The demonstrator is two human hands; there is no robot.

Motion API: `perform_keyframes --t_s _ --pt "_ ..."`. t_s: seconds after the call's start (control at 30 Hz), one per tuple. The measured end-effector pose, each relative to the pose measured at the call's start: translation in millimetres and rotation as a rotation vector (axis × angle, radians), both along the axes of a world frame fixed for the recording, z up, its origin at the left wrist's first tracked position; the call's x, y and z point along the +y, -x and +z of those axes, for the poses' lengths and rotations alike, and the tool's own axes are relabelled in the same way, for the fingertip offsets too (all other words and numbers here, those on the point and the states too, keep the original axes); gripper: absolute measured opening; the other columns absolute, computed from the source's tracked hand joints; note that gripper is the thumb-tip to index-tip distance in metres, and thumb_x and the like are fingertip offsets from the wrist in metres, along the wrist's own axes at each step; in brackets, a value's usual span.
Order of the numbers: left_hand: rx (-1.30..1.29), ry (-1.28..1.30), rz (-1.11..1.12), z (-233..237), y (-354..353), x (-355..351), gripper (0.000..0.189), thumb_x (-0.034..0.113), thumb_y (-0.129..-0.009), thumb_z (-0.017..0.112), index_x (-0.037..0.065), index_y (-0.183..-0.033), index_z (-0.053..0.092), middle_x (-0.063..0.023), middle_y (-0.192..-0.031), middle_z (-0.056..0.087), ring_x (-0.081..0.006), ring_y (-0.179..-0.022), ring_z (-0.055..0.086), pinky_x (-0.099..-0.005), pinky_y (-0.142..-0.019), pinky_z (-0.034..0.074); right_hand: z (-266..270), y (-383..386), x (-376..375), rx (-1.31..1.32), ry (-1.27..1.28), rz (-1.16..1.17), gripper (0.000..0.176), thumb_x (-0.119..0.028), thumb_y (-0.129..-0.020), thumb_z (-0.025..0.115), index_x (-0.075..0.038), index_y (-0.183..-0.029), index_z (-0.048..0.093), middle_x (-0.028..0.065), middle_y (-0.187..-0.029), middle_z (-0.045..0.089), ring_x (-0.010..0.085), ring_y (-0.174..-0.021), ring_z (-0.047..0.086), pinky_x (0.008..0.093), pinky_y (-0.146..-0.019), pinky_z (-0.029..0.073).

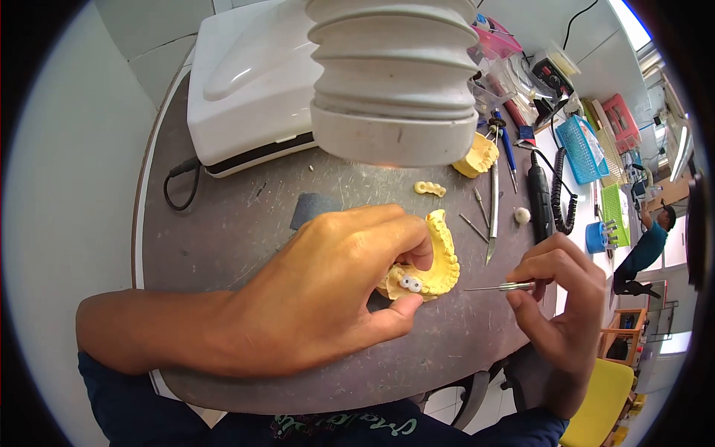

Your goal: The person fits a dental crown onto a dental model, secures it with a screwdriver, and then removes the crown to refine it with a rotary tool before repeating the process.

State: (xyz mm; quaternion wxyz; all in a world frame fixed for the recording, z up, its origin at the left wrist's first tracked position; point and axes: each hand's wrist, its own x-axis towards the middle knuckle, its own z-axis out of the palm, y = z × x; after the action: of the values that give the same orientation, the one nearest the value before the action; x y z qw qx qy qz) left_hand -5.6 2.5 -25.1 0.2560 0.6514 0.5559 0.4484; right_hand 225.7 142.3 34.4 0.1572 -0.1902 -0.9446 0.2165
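My left hand [335, 276] is closed around the left side of a yellow dental model [445, 262] lying on the grey bench. Its thumb and curled fingers are on either side of two whitish crowns [410, 283] set in the model. To the right, my right hand [558, 298] pinches the handle of a thin metal tool [514, 286], whose shaft points left toward the model without touching it. A small yellowish tooth bridge [430, 188] lies behind the model.
A ribbed white hose [395, 82] hangs over the bench beside a white machine [253, 82]. Another yellow model [477, 155], a knife [493, 208], a black handpiece [540, 197] and a blue basket [582, 149] are at the right. A person [644, 249] is in the background.
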Motion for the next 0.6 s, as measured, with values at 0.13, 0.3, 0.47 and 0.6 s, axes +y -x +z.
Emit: perform_keyframes --t_s 0.13,0.3,0.47,0.6 --pt "0.019 0.026 -0.020 -1 2 0 0.018 -0.002 -0.079 0.076 0.000 -0.094 0.065 -0.0109 -0.098 0.068 -0.0204 -0.080 0.065 -0.0317 -0.069 0.053 -28 -13 5 0.016 -0.002 0.006 0.020 0.001 -0.075 0.077 -0.004 -0.094 0.073 0.0088 -0.088 0.069 0.0177 -0.071 0.067 0.0290 -0.057 0.051" --pt "0.029 0.049 -0.014 -1 -1 0 0.016 -0.002 -0.080 0.076 -0.001 -0.093 0.065 -0.0112 -0.099 0.068 -0.0195 -0.080 0.065 -0.0319 -0.070 0.053 -39 -17 8 -0.007 -0.131 -0.023 0.018 0.006 -0.076 0.074 -0.001 -0.092 0.072 0.0090 -0.087 0.066 0.0170 -0.072 0.064 0.0276 -0.061 0.050" --pt "0.012 0.044 0.015 -3 -2 0 0.017 -0.004 -0.079 0.076 0.000 -0.092 0.066 -0.0113 -0.100 0.069 -0.0195 -0.085 0.068 -0.0311 -0.073 0.055 -39 -17 7 0.103 -0.197 -0.021 0.020 0.000 -0.076 0.082 -0.003 -0.094 0.073 0.0090 -0.089 0.071 0.0196 -0.071 0.067 0.0287 -0.059 0.051" --pt "0.029 0.013 0.015 -3 -2 0 0.018 -0.005 -0.078 0.076 0.000 -0.092 0.066 -0.0114 -0.100 0.069 -0.0204 -0.087 0.070 -0.0312 -0.074 0.056 -29 -13 0 0.123 -0.168 -0.033 0.020 0.000 -0.077 0.082 -0.003 -0.094 0.073 0.0094 -0.087 0.072 0.0194 -0.070 0.067 0.0290 -0.060 0.052"
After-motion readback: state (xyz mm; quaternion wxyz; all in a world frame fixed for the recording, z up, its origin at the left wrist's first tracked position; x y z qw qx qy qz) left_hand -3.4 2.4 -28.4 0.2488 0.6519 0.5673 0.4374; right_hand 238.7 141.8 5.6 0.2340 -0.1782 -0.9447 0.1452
